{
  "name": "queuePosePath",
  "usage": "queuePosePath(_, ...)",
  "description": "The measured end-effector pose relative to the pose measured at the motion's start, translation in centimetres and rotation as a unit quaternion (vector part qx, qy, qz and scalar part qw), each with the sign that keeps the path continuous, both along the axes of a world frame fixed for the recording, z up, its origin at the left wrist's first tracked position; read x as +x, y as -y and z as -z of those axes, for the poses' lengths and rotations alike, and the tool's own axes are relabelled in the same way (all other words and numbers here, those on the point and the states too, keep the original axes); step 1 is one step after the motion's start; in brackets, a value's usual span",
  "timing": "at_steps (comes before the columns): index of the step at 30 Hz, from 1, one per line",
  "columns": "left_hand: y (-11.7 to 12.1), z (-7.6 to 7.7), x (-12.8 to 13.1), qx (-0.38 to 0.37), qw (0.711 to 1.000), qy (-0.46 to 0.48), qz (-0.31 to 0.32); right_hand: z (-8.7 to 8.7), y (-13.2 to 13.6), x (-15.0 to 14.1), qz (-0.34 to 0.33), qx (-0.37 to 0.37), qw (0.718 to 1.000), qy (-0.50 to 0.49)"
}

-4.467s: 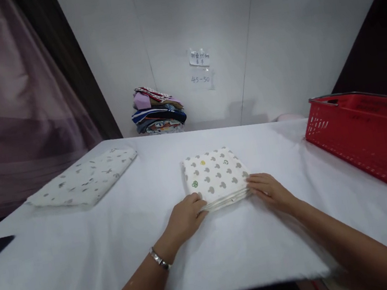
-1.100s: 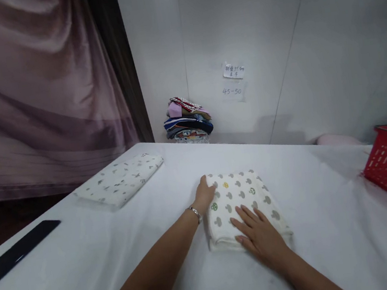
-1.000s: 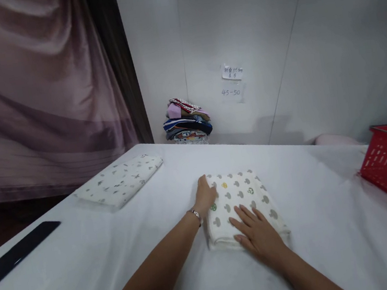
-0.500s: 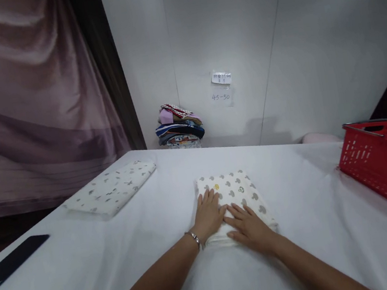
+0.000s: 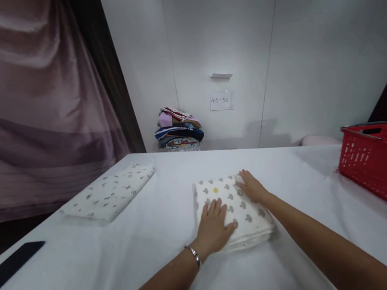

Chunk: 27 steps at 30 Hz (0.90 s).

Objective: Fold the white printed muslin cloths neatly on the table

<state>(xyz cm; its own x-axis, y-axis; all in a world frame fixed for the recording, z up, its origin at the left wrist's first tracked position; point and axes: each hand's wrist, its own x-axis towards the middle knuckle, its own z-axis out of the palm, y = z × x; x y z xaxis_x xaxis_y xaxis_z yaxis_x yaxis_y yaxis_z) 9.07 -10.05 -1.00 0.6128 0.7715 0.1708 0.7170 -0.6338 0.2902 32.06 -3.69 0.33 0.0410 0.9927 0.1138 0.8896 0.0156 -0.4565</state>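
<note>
In front of me on the white-covered table (image 5: 153, 267) lies a folded white cloth (image 5: 238, 213) printed with grey mushroom shapes and one yellow one. Its layers show along the near edge. My left hand (image 5: 213, 227), with a silver bracelet at the wrist, rests flat on the cloth's near left part, fingers spread. At the far right corner, my right hand (image 5: 252, 187) touches the cloth's edge with its fingers stretched out and the thumb apart. Neither hand grasps anything.
Another folded white cloth (image 5: 109, 194) with small grey prints lies at the table's far left. A flat dark object (image 5: 10, 269) is on the left edge. At right stands a red plastic basket (image 5: 383, 175). Stacked folded fabrics (image 5: 178, 130) stand beyond the table by the wall.
My right hand has moved from the cloth's near middle to its far right corner. My left hand has slid slightly towards me. The view has shifted a little.
</note>
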Motion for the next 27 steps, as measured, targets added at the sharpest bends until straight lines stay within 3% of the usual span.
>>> queuePosePath(4, 0.1, 0.5, -0.1, 0.006, 1.000, -0.006, -0.005, 0.4, -1.6, 0.6, 0.025, -0.026, 0.989, -0.143)
queuePosePath(8, 0.1, 0.4, -0.2, 0.015, 1.000, 0.000, -0.007, 0.0, -3.1, 2.7, 0.097, -0.027, 0.974, -0.202)
queuePosePath(13, 0.2, 0.4, -0.2, 0.015, 1.000, 0.002, -0.008, -0.2, -4.2, 3.8, 0.151, -0.081, 0.952, -0.255)
queuePosePath(21, 0.2, 0.4, -0.3, 0.027, 1.000, -0.006, -0.004, -0.1, -6.6, 2.8, 0.156, -0.126, 0.957, -0.211)
queuePosePath(27, 0.4, 0.1, -0.2, 0.009, 1.000, -0.007, -0.010, 1.1, -7.2, 1.5, 0.116, -0.089, 0.985, -0.090)
